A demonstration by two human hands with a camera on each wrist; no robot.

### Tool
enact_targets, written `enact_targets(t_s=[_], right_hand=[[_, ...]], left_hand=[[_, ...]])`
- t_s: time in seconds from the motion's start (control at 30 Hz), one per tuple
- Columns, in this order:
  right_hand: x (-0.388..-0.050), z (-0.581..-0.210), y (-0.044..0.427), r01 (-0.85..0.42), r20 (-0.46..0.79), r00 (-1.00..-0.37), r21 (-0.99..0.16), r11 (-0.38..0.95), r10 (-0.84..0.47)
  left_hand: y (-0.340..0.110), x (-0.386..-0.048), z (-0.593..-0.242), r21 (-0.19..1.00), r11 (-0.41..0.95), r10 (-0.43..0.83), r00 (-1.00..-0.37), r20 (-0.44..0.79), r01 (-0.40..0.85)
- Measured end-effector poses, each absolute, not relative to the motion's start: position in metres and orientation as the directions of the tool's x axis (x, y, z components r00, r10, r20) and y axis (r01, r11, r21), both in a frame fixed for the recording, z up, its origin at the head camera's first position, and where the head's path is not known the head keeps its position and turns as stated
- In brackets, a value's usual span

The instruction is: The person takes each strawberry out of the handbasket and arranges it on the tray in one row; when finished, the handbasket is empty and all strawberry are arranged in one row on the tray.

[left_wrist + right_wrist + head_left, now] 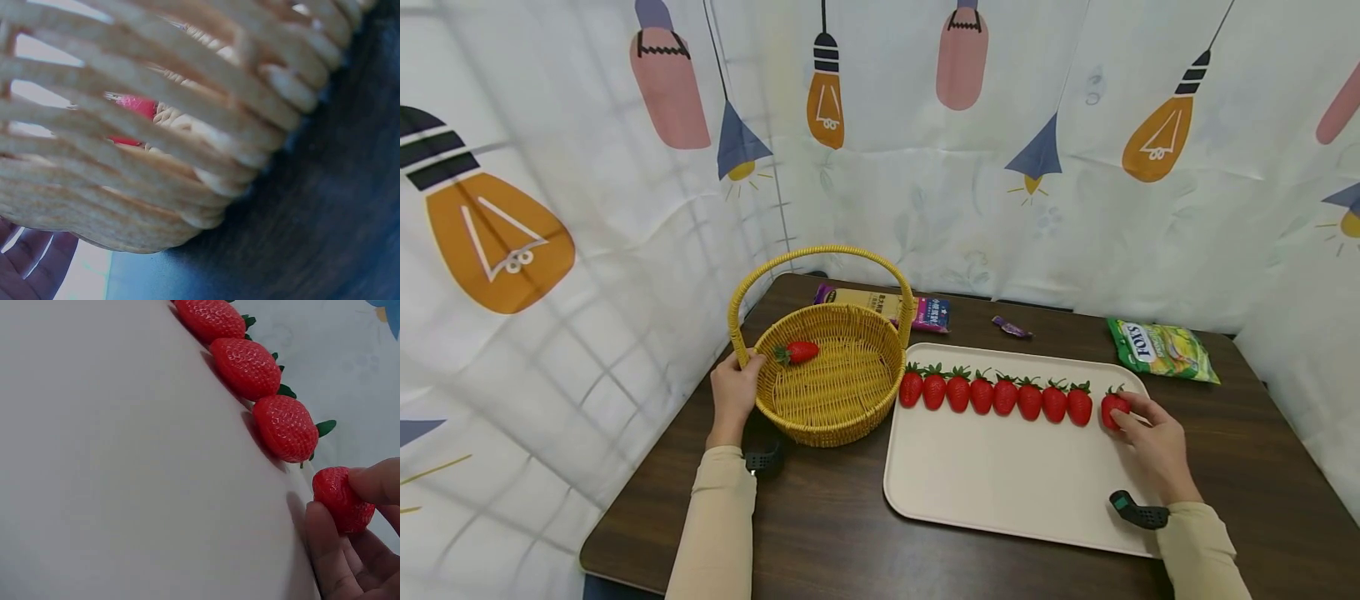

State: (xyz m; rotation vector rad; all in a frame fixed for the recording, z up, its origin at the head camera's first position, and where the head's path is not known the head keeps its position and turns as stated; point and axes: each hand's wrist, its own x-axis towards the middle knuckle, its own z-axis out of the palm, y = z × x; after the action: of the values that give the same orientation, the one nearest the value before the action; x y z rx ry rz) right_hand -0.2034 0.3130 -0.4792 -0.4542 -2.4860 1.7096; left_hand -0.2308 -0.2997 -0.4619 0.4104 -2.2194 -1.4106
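Observation:
My left hand (pixel 735 388) grips the left rim of a yellow wicker basket (pixel 831 433) at the base of its tall handle. One strawberry (pixel 802 352) lies inside, near the left wall; in the left wrist view red shows through the weave. At the right end of a cream tray (pixel 1000 483), my right hand (pixel 1156 442) pinches a strawberry (pixel 340 497) between thumb and fingers. To its left, a row of several strawberries (pixel 1004 396) runs along the tray's far side, green leaves pointing away from me. A small gap separates the pinched strawberry from the row.
Behind the basket lies a purple and yellow snack packet (pixel 932 313). A small purple wrapped sweet (pixel 1011 327) sits beyond the tray, and a green FOX'S bag (pixel 1161 350) at the back right. Patterned curtains (pixel 925 208) hang behind and beside the dark wooden table (pixel 820 533).

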Motion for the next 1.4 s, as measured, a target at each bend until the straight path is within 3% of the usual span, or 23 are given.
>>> enact_targets(t_s=[0.33,1.0,1.4], right_hand=[[-0.206,-0.4839,0.3067,0.197,-0.065,-0.95,-0.882,0.428,0.304],[-0.2069,-0.4814,0.3039,0.169,-0.077,-0.946,-0.946,0.277,0.315],[-0.2037,-0.4787,0.3038,0.182,-0.074,-0.932,-0.942,0.281,0.356]], left_hand=[[-0.3003,-0.2305,-0.462,0.908,0.418,-0.484,-0.849,0.211,-0.013],[-0.3022,-0.2325,-0.4642,0.906,0.422,-0.489,-0.843,0.225,-0.004],[-0.3017,-0.2309,-0.4626,0.911,0.412,-0.485,-0.849,0.208,-0.012]])
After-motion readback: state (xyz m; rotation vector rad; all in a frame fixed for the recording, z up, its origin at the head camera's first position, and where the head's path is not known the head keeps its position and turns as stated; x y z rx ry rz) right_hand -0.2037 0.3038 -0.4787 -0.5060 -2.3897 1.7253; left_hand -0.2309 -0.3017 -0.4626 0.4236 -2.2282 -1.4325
